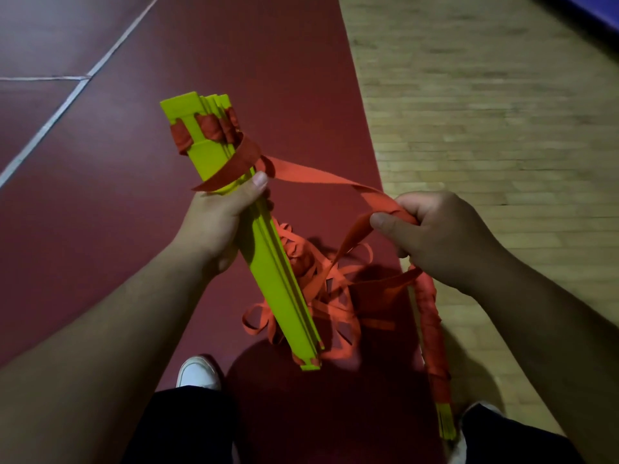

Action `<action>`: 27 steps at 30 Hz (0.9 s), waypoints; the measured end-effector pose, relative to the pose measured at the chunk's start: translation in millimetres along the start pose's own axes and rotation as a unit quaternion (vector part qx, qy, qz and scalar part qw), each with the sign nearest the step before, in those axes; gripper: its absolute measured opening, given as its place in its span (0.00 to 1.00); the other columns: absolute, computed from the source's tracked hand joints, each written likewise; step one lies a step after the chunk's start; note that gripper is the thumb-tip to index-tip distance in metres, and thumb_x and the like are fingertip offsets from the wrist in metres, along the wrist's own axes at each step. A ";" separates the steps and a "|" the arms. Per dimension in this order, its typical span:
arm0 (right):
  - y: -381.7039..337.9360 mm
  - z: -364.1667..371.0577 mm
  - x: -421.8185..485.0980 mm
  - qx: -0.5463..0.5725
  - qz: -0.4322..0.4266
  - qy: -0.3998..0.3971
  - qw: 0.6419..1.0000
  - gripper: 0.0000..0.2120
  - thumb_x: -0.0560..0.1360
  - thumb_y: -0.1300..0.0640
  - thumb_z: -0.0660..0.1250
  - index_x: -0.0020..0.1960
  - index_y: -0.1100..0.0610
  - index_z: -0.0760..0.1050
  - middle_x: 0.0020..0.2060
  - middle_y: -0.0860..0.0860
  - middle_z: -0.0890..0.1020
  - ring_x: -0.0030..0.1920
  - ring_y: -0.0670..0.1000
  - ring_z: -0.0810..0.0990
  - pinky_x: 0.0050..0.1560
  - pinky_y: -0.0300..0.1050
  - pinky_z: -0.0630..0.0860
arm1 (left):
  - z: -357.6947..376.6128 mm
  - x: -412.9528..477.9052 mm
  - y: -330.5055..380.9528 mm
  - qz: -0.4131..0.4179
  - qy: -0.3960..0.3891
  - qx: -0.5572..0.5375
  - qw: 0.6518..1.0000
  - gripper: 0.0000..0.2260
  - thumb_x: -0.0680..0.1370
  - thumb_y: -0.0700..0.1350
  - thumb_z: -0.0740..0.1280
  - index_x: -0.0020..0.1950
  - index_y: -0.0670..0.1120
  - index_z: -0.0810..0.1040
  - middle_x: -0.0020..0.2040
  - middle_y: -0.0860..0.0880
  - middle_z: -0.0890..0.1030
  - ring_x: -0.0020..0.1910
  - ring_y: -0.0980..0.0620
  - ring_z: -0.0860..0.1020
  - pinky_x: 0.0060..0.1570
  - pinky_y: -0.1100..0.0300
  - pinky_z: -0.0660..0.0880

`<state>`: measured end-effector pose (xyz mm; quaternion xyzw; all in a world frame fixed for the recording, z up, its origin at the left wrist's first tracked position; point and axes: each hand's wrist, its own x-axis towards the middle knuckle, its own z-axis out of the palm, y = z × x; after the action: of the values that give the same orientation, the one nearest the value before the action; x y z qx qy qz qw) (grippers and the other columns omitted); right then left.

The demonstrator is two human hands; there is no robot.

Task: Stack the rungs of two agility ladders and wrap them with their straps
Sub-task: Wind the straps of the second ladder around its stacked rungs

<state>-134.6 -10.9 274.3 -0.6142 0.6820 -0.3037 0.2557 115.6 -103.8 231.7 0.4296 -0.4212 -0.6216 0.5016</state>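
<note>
Gripping the stacked yellow rungs (268, 262) around mid-length, the left hand (217, 226) is wrapped shut on the bundle, thumb pressed flat on the top face just below the first diagonal turn of red strap (234, 165); judged purpose: thumb pins that turn so it can't slacken while the next one is laid. Stack is held off the floor, tilted, far end up and away from the body, near end down toward the feet — this leaves room to pass strap around it. Right hand (432, 236) is curled closed, thumb and fingers pinching the strap's running length (335, 177), which spans taut-ish from the stack's upper right edge to that hand; tension looks deliberate, to keep the wrap snug. Below the hands, the remaining strap hangs in a loose tangle (335, 296) beside and behind the lower rungs; risk: loops may snag as more is drawn in. A 2nd bundle (432, 333), already strap-wound w/ yellow ends showing at the bottom, hangs beneath the right hand; whether it's held by that hand or elsewhere, can't tell. Assessment: ladder 1 appears done, ladder 2 stacked, wrapping only just begun near the top end. Red floor (117, 179) and wood flooring (502, 112) below; white shoe (197, 373) visible.
</note>
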 end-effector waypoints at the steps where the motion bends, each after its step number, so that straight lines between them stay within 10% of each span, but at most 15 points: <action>1: 0.3 -0.2 0.7 0.004 0.009 -0.005 1.000 0.18 0.75 0.45 0.70 0.34 0.56 0.76 0.26 0.50 0.79 0.26 0.44 0.74 0.33 0.45 0.72 | -1.3 0.5 1.1 -0.010 -0.012 -0.005 1.000 0.08 0.70 0.47 0.76 0.44 0.46 0.82 0.39 0.45 0.80 0.38 0.48 0.81 0.42 0.52 0.79; 10: 6.1 -2.1 5.5 0.010 0.049 0.008 0.999 0.18 0.77 0.45 0.68 0.35 0.56 0.76 0.27 0.50 0.77 0.30 0.50 0.76 0.40 0.57 0.78 | -2.3 0.7 -2.5 -0.039 -0.034 0.068 0.996 0.21 0.71 0.59 0.71 0.47 0.41 0.82 0.40 0.40 0.80 0.35 0.42 0.78 0.35 0.50 0.72; 14: 11.0 -2.1 6.6 0.024 0.057 0.004 0.998 0.18 0.77 0.45 0.68 0.35 0.57 0.76 0.24 0.47 0.75 0.27 0.47 0.73 0.37 0.54 0.76 | -5.4 3.0 -1.0 -0.044 -0.100 -0.003 0.994 0.06 0.73 0.41 0.70 0.49 0.45 0.81 0.42 0.47 0.83 0.43 0.50 0.83 0.44 0.53 0.81; 19: 15.3 -2.4 8.3 0.032 0.058 0.006 0.998 0.16 0.76 0.45 0.69 0.32 0.48 0.77 0.23 0.46 0.76 0.25 0.43 0.73 0.35 0.50 0.74 | -5.7 3.9 -1.5 -0.070 -0.072 0.024 0.995 0.06 0.69 0.42 0.73 0.42 0.46 0.78 0.37 0.47 0.76 0.37 0.50 0.79 0.44 0.51 0.76; 27: 17.1 3.3 3.6 -0.080 -0.009 -0.043 0.996 0.18 0.75 0.44 0.71 0.31 0.49 0.71 0.27 0.44 0.74 0.29 0.42 0.72 0.32 0.43 0.65 | 7.1 5.2 2.2 0.088 -0.042 0.102 0.990 0.03 0.71 0.45 0.74 0.43 0.53 0.85 0.40 0.54 0.82 0.43 0.52 0.80 0.48 0.51 0.77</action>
<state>-144.3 -13.8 259.7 -0.6515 0.6867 -0.2239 0.2320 108.7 -108.6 235.2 0.4133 -0.5390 -0.5466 0.4898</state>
